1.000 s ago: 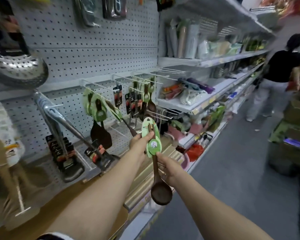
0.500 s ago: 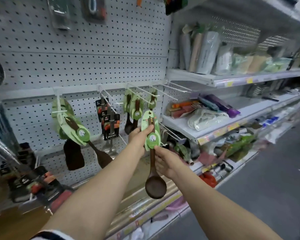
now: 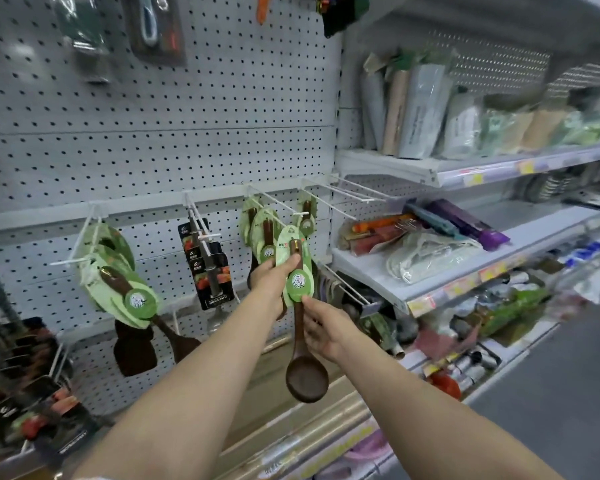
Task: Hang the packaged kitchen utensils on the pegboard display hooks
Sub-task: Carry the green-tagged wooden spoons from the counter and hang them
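The wooden spoon [image 3: 303, 327] hung straight up and down, bowl at the bottom. The left hand [image 3: 272, 277] pinched its green card [image 3: 293, 261] up top, nearest the hook [image 3: 284, 211] just above. The right hand [image 3: 321, 327] lightly gripped the handle lower down

Greens and dark browns against a pale grey board

The pegboard [image 3: 153, 150] is light grey, dotted with rows of small dark holes. The held spoon [image 3: 303, 358] is dark brown wood on a pale green card [image 3: 291, 249] with a brighter green round label. The hanging knife packs [image 3: 210, 268] are black with red patches. The shelf [image 3: 440, 169] is white with yellow price tags.
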Available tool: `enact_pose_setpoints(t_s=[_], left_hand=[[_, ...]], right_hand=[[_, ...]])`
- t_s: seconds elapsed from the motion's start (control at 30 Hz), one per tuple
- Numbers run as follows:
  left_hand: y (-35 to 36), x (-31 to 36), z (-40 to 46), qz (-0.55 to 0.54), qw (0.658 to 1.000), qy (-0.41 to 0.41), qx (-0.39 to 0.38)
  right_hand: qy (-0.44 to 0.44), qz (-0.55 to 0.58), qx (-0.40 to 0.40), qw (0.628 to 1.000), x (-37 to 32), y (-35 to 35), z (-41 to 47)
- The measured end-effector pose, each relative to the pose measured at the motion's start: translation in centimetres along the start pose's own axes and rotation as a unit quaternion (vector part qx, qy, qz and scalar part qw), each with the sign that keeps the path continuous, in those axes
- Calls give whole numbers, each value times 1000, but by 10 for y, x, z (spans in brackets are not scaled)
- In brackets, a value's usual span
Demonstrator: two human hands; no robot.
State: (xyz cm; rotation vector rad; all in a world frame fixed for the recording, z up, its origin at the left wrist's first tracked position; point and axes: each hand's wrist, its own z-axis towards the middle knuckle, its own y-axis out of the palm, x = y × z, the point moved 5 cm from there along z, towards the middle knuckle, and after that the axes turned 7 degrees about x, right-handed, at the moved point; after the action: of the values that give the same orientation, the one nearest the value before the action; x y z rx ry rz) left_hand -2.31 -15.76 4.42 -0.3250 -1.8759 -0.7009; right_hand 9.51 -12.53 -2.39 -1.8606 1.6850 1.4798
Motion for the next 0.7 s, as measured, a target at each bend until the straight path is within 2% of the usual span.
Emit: enact_pose_setpoints(t_s=[0.7], left_hand=[[-19, 3, 35, -4, 1000, 18, -2]], right_hand=[[20, -10, -45, 999, 19, 33, 32]])
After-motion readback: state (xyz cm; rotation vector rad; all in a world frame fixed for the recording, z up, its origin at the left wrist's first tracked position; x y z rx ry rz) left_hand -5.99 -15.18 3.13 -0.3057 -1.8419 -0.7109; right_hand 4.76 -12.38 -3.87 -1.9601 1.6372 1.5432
